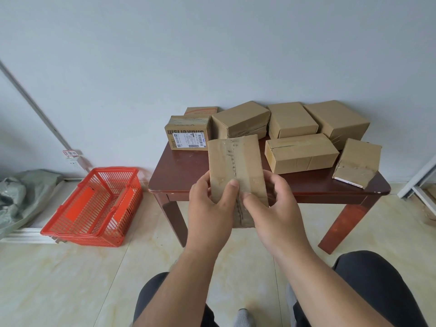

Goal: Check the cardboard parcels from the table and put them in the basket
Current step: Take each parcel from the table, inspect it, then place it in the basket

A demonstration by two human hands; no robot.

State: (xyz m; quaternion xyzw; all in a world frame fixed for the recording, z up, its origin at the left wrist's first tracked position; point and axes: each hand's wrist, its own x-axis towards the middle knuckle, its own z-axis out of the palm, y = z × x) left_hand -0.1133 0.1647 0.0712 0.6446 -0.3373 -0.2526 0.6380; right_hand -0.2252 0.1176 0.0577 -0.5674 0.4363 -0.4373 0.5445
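A person is holding one flat, oblong cardboard parcel [236, 166] upright in front of the dark red-brown wooden tabletop [184, 171], above its near edge. Its brown face is looking creased and dull, with a strip of clear tape running down the middle seam, wrinkled and scuffed. The left hand [210, 208] is gripping the parcel's lower left side, thumb pressing on the front; the right hand [273, 206] is gripping the lower right side, its thumb lying against the taped seam. Seven more cardboard parcels [300, 153] are sitting on the tabletop, box-shaped, mostly plain and taped; one at the left [187, 134] is carrying a white printed label. A red plastic lattice basket [94, 206] is standing on the pale glossy tiled floor [70, 279], left of the table.
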